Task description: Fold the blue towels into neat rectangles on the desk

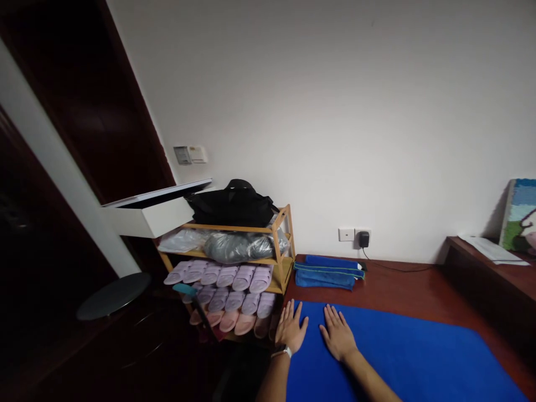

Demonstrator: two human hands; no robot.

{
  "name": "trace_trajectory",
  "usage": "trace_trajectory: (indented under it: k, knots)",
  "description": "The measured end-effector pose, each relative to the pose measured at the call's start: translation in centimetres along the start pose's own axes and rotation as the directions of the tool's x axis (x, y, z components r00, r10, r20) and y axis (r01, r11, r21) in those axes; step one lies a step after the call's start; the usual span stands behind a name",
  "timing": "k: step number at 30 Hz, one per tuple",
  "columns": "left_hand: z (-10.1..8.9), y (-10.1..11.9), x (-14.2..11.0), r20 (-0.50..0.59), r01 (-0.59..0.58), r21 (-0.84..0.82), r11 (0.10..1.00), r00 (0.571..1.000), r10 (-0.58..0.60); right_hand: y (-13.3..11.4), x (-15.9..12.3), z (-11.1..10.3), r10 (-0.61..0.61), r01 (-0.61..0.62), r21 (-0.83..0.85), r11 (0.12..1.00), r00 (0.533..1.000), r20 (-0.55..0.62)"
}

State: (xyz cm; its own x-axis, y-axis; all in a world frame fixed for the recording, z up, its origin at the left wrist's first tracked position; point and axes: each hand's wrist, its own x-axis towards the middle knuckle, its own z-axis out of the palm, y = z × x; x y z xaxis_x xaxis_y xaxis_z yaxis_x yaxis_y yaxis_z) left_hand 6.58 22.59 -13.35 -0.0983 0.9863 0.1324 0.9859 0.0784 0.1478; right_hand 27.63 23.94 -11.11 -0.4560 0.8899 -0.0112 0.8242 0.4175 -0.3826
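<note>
A flat blue cloth (419,352) is spread over the reddish-brown wooden table (397,287). My left hand (291,329) lies at the cloth's left edge, palm down with fingers stretched out; a watch (282,350) is on that wrist. A little to its right, my right hand (338,334) rests flat on the cloth near the far edge, fingers extended. Neither hand holds anything. Beyond the hands, folded blue cloths (329,273) with a green-edged piece lie on the table near the wall.
Left of the table stands a wooden rack (278,245) with rows of slippers (228,276), a black bag (234,206) and a white box (154,218). A round stool (115,296) is farther left. A black plug adapter (364,239) trails a cable; papers (494,249) lie on a raised ledge.
</note>
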Motion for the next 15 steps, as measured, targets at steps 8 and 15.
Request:
trace_trajectory:
  k: [8,15]
  knots:
    - [0.4,-0.3,0.4,-0.005,-0.009,-0.003,1.000,1.000,0.009,21.0,-7.0,-3.8,0.291,-0.312,-0.133,0.941,0.944,-0.154]
    - [0.9,-0.9,0.9,-0.015,-0.018,0.024,1.000,1.000,0.019,39.4,-15.0,-5.6,0.500,-0.560,-0.184,0.808,0.816,-0.288]
